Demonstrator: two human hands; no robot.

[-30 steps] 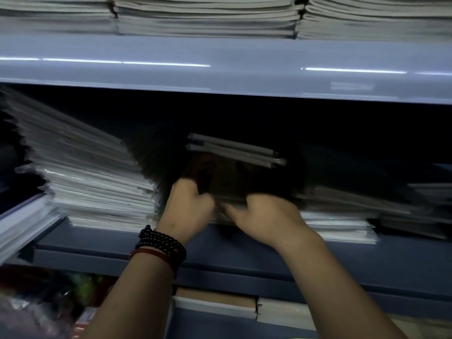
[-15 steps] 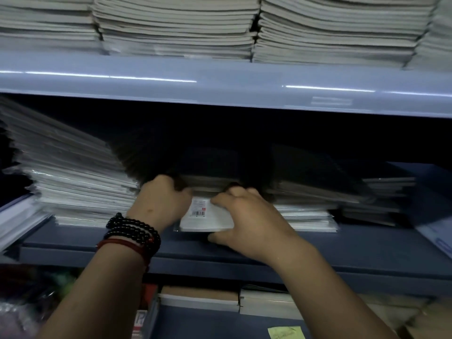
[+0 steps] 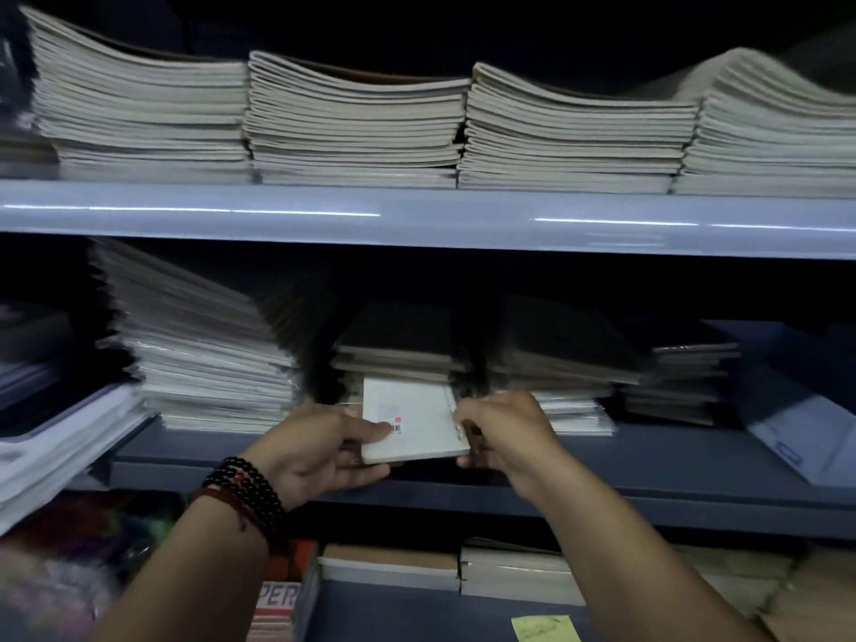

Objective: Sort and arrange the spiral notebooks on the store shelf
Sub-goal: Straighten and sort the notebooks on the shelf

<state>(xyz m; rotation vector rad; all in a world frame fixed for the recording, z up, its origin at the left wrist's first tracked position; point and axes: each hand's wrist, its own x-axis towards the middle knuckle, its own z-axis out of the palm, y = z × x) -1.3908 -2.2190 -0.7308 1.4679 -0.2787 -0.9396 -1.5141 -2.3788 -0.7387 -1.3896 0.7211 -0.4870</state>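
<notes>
At mid shelf [image 3: 648,461] edge, both hands grip white notebook [image 3: 410,421].

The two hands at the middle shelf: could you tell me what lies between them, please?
In the head view, a white spiral notebook lies between the left hand and the right hand, gripped at both edges.

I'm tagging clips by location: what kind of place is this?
Most likely a stationery shop aisle: long shelves carry many stacks of notebooks, and the white notebook in both hands bears a barcode sticker.
</notes>
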